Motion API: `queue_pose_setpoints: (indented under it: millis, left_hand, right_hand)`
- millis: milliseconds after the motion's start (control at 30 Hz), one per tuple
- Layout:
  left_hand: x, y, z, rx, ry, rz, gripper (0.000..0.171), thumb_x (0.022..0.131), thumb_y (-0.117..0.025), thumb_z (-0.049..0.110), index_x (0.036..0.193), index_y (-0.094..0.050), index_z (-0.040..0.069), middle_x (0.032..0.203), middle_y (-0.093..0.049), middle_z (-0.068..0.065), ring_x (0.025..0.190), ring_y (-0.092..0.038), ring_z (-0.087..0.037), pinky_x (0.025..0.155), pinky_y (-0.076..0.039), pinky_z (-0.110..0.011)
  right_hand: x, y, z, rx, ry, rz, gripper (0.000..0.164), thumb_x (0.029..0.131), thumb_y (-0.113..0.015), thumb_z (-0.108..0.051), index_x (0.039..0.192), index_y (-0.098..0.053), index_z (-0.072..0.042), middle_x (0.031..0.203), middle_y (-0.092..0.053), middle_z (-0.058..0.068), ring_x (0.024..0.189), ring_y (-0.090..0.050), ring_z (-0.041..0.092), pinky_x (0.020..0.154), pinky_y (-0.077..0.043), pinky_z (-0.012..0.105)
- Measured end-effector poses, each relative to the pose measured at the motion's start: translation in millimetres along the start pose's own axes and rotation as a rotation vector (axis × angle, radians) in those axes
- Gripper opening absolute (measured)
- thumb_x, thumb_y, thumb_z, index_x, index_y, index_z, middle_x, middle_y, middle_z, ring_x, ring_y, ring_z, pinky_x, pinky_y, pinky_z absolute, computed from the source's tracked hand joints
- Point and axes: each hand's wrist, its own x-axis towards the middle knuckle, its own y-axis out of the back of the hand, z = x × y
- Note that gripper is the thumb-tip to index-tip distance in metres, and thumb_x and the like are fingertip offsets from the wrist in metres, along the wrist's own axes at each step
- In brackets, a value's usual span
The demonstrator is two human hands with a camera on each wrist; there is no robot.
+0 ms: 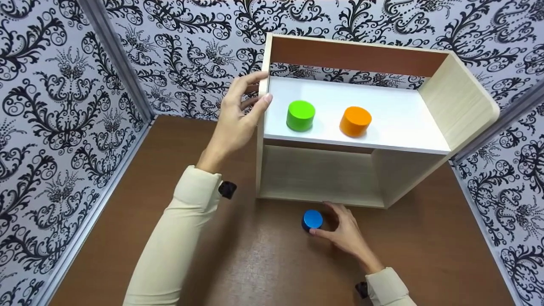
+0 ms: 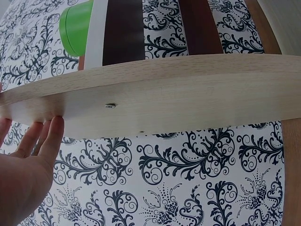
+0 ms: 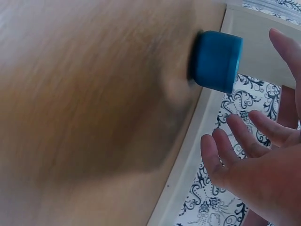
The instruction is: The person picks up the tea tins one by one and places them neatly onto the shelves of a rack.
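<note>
My left hand point(image 1: 240, 112) holds the left side panel point(image 1: 264, 63) of a small wooden shelf, thumb at its front edge. In the left wrist view, fingertips point(image 2: 56, 125) press against the panel's outer face. A blue cylinder point(image 1: 313, 220) stands upright on the brown table, just in front of the shelf. Around its right side, my right hand point(image 1: 346, 231) spreads thumb and fingers; the right wrist view shows space between the fingers and the cylinder point(image 3: 216, 61). On the white upper board point(image 1: 395, 123) stand a green cylinder point(image 1: 301, 115) and an orange cylinder point(image 1: 355, 121).
Below the white board lies the shelf's pale lower compartment point(image 1: 318, 174). The shelf's right side panel point(image 1: 463, 97) slopes outward in view. Patterned walls point(image 1: 63, 106) close off the back and both sides of the brown table point(image 1: 263, 263).
</note>
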Motion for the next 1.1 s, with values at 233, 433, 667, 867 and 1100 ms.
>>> queue_pose_setpoints:
  millis: [233,433,667,867,1100]
  left_hand:
    - [-0.3,1.0,-0.1,0.010,0.016,-0.002,0.041,0.099,-0.062,0.008,0.139,-0.055,0.001,0.128,-0.050,-0.013,0.121,-0.055,-0.023,0.107,-0.051,-0.032]
    - [-0.7,1.5,1.1,0.015,0.022,-0.001,0.041,0.099,-0.063,0.008,0.138,-0.056,0.001,0.128,-0.050,-0.013,0.121,-0.055,-0.022,0.107,-0.051,-0.032]
    - [-0.5,1.3,1.1,0.011,0.016,-0.001,0.041,0.099,-0.062,0.007,0.138,-0.055,-0.001,0.128,-0.050,-0.014,0.121,-0.055,-0.023,0.107,-0.050,-0.032]
    - [-0.6,1.7,0.0,0.025,0.015,-0.006,0.041,0.099,-0.062,0.007,0.139,-0.055,0.000,0.128,-0.050,-0.013,0.122,-0.056,-0.022,0.107,-0.051,-0.031]
    - [-0.2,1.2,0.4,0.024,0.020,-0.006,0.041,0.099,-0.063,0.007,0.139,-0.055,0.002,0.128,-0.050,-0.013,0.122,-0.056,-0.022,0.107,-0.051,-0.030]
  right_hand:
    - [2,-7,6,-0.013,0.028,0.005,0.084,0.073,-0.093,-0.035,0.140,-0.056,-0.002,0.141,-0.054,0.019,0.131,-0.045,0.045,0.110,-0.035,0.070]
    - [4,-13,11,-0.017,0.060,0.000,0.081,0.073,-0.093,-0.032,0.138,-0.056,0.002,0.134,-0.057,0.023,0.127,-0.049,0.045,0.112,-0.030,0.070]
    - [5,-15,11,-0.005,0.025,-0.025,0.082,0.073,-0.092,-0.034,0.138,-0.057,0.001,0.134,-0.056,0.021,0.129,-0.048,0.044,0.117,-0.024,0.069]
    - [7,-18,12,-0.004,0.013,-0.035,0.082,0.073,-0.092,-0.035,0.138,-0.057,0.001,0.133,-0.057,0.021,0.129,-0.048,0.044,0.120,-0.017,0.068]
    - [10,-22,14,0.010,0.005,-0.040,0.081,0.074,-0.092,-0.035,0.138,-0.058,-0.001,0.135,-0.055,0.022,0.130,-0.047,0.045,0.121,-0.013,0.069]
